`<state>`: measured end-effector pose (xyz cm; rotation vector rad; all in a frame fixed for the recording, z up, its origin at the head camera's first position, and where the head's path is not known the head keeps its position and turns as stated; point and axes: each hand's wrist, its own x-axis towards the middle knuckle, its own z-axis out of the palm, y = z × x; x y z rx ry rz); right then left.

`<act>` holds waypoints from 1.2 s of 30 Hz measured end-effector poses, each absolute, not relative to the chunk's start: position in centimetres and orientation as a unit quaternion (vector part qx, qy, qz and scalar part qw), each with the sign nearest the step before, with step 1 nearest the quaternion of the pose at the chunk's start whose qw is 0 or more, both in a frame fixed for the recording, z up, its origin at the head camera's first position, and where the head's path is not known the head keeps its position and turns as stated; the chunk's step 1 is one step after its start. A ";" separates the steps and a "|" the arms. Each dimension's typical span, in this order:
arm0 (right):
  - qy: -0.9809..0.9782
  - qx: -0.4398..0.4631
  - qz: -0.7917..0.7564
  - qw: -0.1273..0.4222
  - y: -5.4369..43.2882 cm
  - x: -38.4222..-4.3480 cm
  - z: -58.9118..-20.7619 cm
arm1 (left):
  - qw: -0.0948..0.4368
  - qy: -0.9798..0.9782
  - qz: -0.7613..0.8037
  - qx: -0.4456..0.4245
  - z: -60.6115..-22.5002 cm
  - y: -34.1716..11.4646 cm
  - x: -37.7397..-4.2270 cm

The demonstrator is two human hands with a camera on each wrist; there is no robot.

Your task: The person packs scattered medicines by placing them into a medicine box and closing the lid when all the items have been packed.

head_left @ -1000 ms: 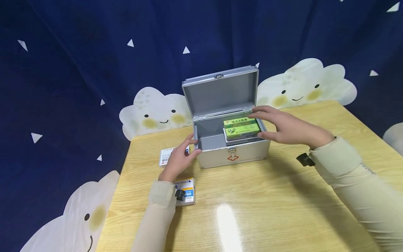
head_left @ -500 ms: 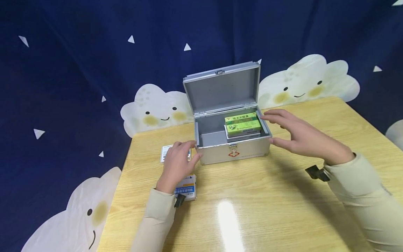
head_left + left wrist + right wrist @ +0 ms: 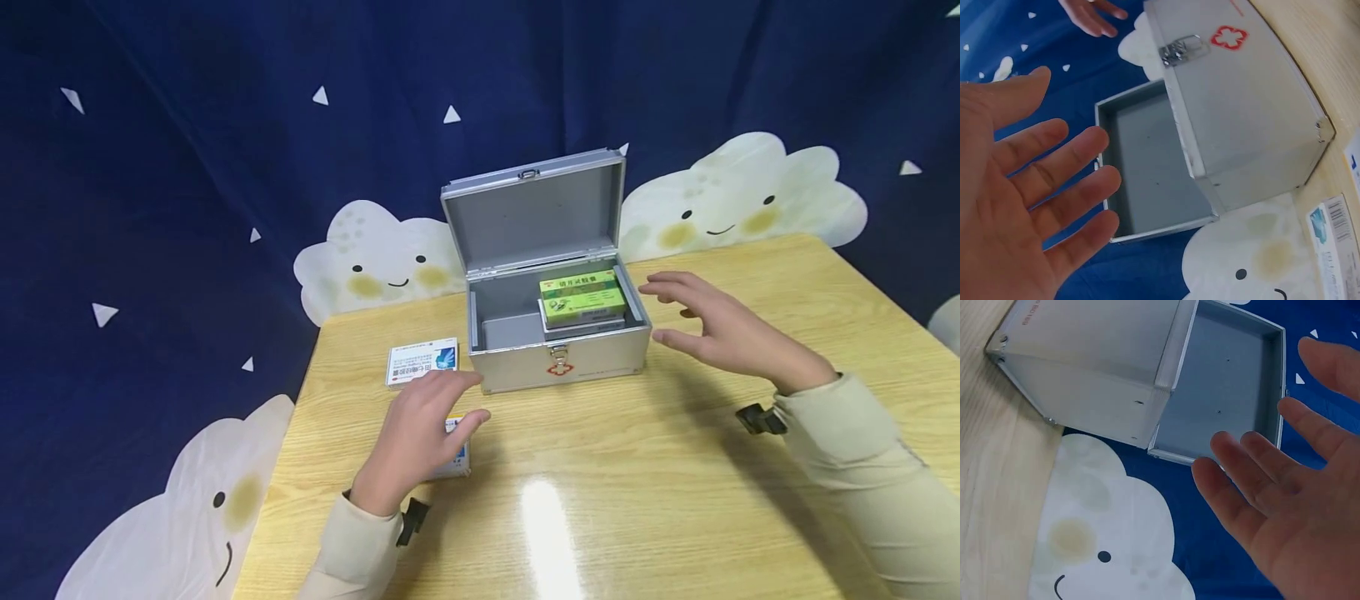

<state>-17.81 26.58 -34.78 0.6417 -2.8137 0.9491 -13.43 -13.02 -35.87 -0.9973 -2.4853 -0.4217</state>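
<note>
A silver first-aid case [image 3: 517, 371] with a red cross stands on the table, its lid [image 3: 536, 212] raised. Inside, on the right, a green medicine box [image 3: 583, 300] lies on top of a white box [image 3: 585, 327]. My left hand [image 3: 412, 437] hovers just in front of the case's left end with its fingers extended and holds nothing; it partly covers a blue-and-white medicine box [image 3: 459, 460]. To the right of the case, apart from it, my right hand [image 3: 720, 329] hangs with spread, relaxed fingers and holds nothing. Both palms show bare in the wrist views.
Another white-and-blue medicine box [image 3: 420, 360] lies flat on the wooden table [image 3: 637, 500], left of the case. Behind the table's far edge hangs a dark blue curtain [image 3: 375, 100] with cloud prints.
My right hand has drawn away from the green medicine box to the right, outside the case. My left hand has left the case's left edge and moved back towards me.
</note>
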 end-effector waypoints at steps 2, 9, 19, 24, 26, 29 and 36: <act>-0.926 0.207 0.312 0.048 26.7 -17.8 -34.8 | 0.215 -0.892 -0.152 -0.367 -35.9 -12.9 -13.1; -0.937 0.201 0.285 0.037 27.1 -19.1 -35.6 | 0.189 -0.900 -0.144 -0.366 -36.6 -13.1 -12.4; -0.946 0.214 0.245 -0.001 27.4 -23.6 -37.0 | 0.108 -0.930 -0.157 -0.314 -38.4 -14.4 -11.9; -0.942 0.223 0.249 -0.035 27.4 -24.2 -36.9 | 0.060 -0.947 -0.178 -0.262 -39.1 -15.4 -11.6; -0.940 0.228 0.251 -0.045 27.4 -24.3 -36.7 | 0.047 -0.953 -0.188 -0.232 -39.1 -16.0 -11.6; -0.938 0.236 0.248 -0.059 27.4 -24.6 -36.6 | 0.032 -0.962 -0.191 -0.191 -39.1 -17.0 -11.4; -0.945 0.260 0.191 -0.063 27.4 -25.3 -36.2 | 0.051 -0.972 -0.197 -0.120 -39.1 -19.6 -10.8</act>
